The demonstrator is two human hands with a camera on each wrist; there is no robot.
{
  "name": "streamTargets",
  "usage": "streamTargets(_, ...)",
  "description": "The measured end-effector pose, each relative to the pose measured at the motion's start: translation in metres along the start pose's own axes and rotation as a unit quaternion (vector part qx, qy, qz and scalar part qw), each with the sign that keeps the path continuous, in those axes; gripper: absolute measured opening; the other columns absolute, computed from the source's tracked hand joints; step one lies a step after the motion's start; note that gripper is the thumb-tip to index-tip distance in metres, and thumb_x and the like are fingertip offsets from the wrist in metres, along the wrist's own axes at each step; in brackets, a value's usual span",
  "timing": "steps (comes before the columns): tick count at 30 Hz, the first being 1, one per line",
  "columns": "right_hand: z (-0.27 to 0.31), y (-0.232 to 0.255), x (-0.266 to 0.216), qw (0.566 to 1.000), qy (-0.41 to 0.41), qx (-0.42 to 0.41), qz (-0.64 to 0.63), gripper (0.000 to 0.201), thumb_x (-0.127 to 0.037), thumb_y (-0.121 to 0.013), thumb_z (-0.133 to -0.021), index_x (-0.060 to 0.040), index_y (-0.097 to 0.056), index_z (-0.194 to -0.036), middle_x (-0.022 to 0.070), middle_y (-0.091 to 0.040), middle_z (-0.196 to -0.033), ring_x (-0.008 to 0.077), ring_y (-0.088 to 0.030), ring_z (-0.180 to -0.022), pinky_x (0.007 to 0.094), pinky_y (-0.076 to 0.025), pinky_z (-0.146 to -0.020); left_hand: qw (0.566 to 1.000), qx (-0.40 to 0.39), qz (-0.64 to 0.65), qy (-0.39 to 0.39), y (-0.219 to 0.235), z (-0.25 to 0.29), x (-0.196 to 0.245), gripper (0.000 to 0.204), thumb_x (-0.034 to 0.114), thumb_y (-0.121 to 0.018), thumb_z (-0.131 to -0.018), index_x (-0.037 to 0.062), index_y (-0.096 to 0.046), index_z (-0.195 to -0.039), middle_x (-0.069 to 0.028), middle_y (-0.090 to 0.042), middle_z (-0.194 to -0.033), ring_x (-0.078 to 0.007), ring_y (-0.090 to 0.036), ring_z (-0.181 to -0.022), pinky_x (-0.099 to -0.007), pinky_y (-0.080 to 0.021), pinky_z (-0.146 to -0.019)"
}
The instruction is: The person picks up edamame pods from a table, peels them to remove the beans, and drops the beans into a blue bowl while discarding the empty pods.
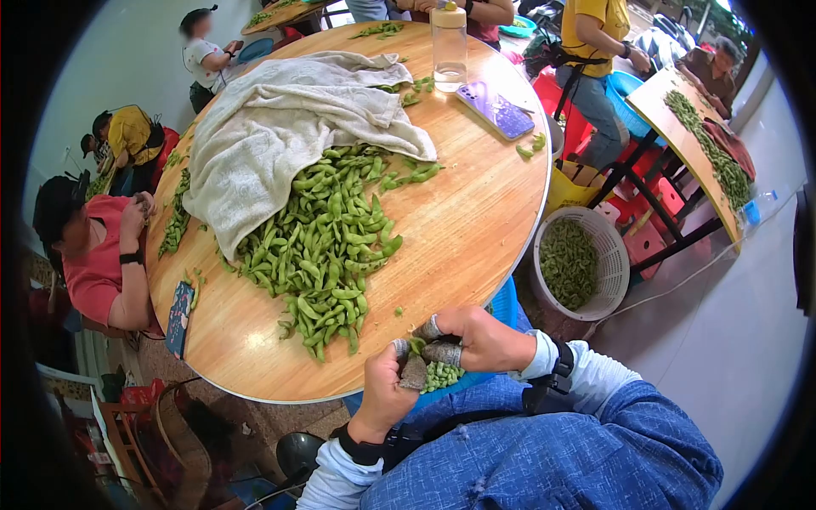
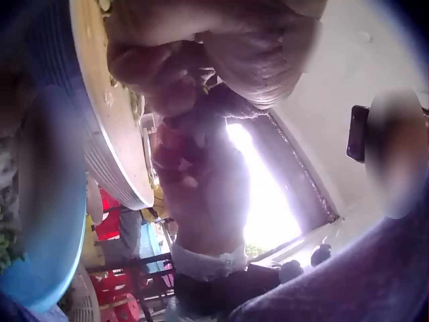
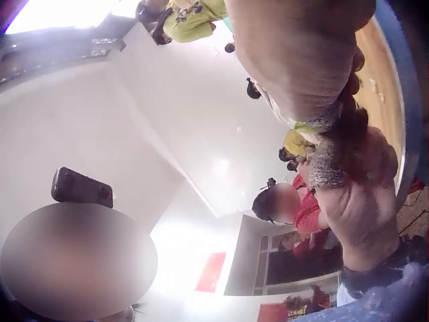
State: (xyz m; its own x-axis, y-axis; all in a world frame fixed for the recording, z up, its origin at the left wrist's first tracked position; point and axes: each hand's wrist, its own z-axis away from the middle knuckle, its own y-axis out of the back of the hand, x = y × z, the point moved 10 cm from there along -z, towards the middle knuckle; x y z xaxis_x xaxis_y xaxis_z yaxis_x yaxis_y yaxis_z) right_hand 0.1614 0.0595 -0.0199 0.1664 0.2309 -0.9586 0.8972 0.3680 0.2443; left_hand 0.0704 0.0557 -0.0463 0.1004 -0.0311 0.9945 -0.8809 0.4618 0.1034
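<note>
Both hands meet just past the near edge of the round wooden table (image 1: 476,204), above a blue basin (image 1: 503,304) with shelled green beans (image 1: 442,374) in it. Grey coverings wrap the thumbs and some fingertips. Between the fingertips a green pod (image 1: 416,345) is pinched by the left hand (image 1: 384,391) and the right hand (image 1: 484,338). A heap of green pods (image 1: 327,238) lies on the table, partly under a pale towel (image 1: 280,127). In the wrist views the left hand (image 2: 248,47) and right hand (image 3: 295,54) are close together; the pod is hard to make out there.
On the table are a phone (image 1: 495,110), a clear bottle (image 1: 450,51) and a patterned blue phone (image 1: 178,319). A white basket (image 1: 610,255) of pods stands on the floor at the right. Several people sit or stand around, one in a red shirt (image 1: 106,255) at the left.
</note>
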Motion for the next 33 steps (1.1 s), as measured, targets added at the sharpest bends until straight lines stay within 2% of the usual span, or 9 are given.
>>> streamTargets(5, 0.003, -0.006, -0.008, 0.998, 0.026, -0.017, 0.052, 0.017, -0.002, -0.059, -0.073, 0.0016, -0.058, -0.089, 0.0172, -0.058, -0.079, 0.0296, -0.058, -0.075, 0.0319, -0.045, -0.065, 0.994, 0.026, 0.08, 0.065, -0.002, 0.007, -0.025, 0.02, -0.006, -0.043, -0.069, -0.0035, -0.054, -0.086, 0.0003, -0.053, -0.073, -0.0062, -0.047, -0.068, -0.0202, -0.04, -0.061)
streamTargets(8, 0.011, 0.002, -0.008, 1.0, 0.013, 0.011, -0.007, 0.015, -0.003, -0.057, -0.076, 0.0023, -0.058, -0.09, 0.0146, -0.059, -0.078, 0.0231, -0.058, -0.072, 0.0297, -0.045, -0.064, 0.993, -0.034, 0.082, 0.079, -0.012, 0.009, -0.027, 0.021, -0.005, -0.043, -0.073, -0.0037, -0.054, -0.091, -0.0008, -0.054, -0.077, -0.0071, -0.048, -0.071, -0.0212, -0.041, -0.065)
streamTargets(12, 0.025, 0.008, 0.025, 0.983, -0.104, 0.05, -0.141, 0.014, -0.005, -0.054, -0.081, 0.0035, -0.057, -0.092, 0.0083, -0.06, -0.074, 0.0069, -0.049, -0.07, 0.0249, -0.044, -0.063, 0.991, -0.058, 0.105, 0.062, -0.028, 0.005, -0.02, 0.023, -0.005, -0.042, -0.077, -0.0033, -0.053, -0.098, -0.0021, -0.056, -0.082, -0.0086, -0.049, -0.076, -0.0223, -0.042, -0.07)
streamTargets(18, 0.025, 0.01, 0.019, 0.991, -0.105, 0.018, -0.082, 0.016, -0.008, -0.055, -0.082, 0.0036, -0.057, -0.093, 0.0043, -0.061, -0.077, 0.006, -0.05, -0.072, 0.0241, -0.043, -0.064, 0.984, -0.091, 0.104, 0.113, -0.028, 0.011, -0.03, 0.026, -0.003, -0.043, -0.079, -0.0015, -0.051, -0.104, -0.0031, -0.056, -0.084, -0.0112, -0.051, -0.077, -0.0233, -0.042, -0.07)
streamTargets(20, 0.026, 0.004, 0.032, 0.962, -0.146, 0.051, -0.227, 0.017, -0.01, -0.056, -0.082, 0.0029, -0.057, -0.093, 0.002, -0.06, -0.079, 0.0057, -0.05, -0.074, 0.0237, -0.043, -0.065, 0.97, -0.11, 0.145, 0.161, -0.03, 0.014, -0.036, 0.026, -0.002, -0.045, -0.079, -0.0007, -0.051, -0.104, -0.0038, -0.056, -0.083, -0.0116, -0.051, -0.077, -0.0238, -0.042, -0.069)
streamTargets(23, 0.031, 0.014, 0.047, 0.934, -0.16, 0.103, -0.302, 0.018, -0.016, -0.056, -0.083, -0.0002, -0.058, -0.092, -0.001, -0.059, -0.08, 0.0055, -0.05, -0.073, 0.0206, -0.042, -0.063, 0.986, -0.135, -0.039, 0.09, -0.025, 0.018, -0.047, 0.026, 0.0, -0.05, -0.076, -0.0001, -0.053, -0.103, -0.0081, -0.057, -0.081, -0.0177, -0.054, -0.075, -0.0272, -0.044, -0.067)
streamTargets(26, 0.05, 0.068, 0.051, 0.924, -0.144, 0.226, -0.273, 0.019, -0.02, -0.053, -0.084, -0.0032, -0.058, -0.092, 0.002, -0.057, -0.076, 0.0066, -0.05, -0.064, 0.0191, -0.039, -0.054, 0.973, -0.164, -0.154, -0.051, -0.038, 0.017, -0.003, 0.025, 0.004, -0.057, -0.073, 0.0004, -0.055, -0.098, -0.0138, -0.059, -0.08, -0.0259, -0.057, -0.077, -0.0316, -0.045, -0.067)
streamTargets(29, 0.089, 0.131, 0.076, 0.809, -0.122, 0.423, -0.388, 0.018, -0.018, -0.048, -0.086, -0.0041, -0.057, -0.093, 0.0042, -0.055, -0.073, 0.0101, -0.051, -0.063, 0.0194, -0.038, -0.049, 0.956, -0.206, -0.171, -0.117, -0.046, 0.017, 0.018, 0.024, 0.006, -0.06, -0.072, 0.0015, -0.058, -0.095, -0.0167, -0.059, -0.085, -0.0319, -0.056, -0.082, -0.0347, -0.045, -0.069)
streamTargets(33, 0.12, 0.149, 0.098, 0.763, -0.156, 0.461, -0.426, 0.017, -0.012, -0.046, -0.085, -0.0058, -0.054, -0.098, 0.0019, -0.054, -0.074, 0.0113, -0.05, -0.064, 0.0208, -0.034, -0.049, 0.943, -0.111, -0.285, -0.135, -0.015, -0.006, 0.038, 0.021, 0.004, -0.06, -0.072, 0.0009, -0.059, -0.093, -0.015, -0.06, -0.088, -0.0287, -0.058, -0.081, -0.0325, -0.046, -0.069)
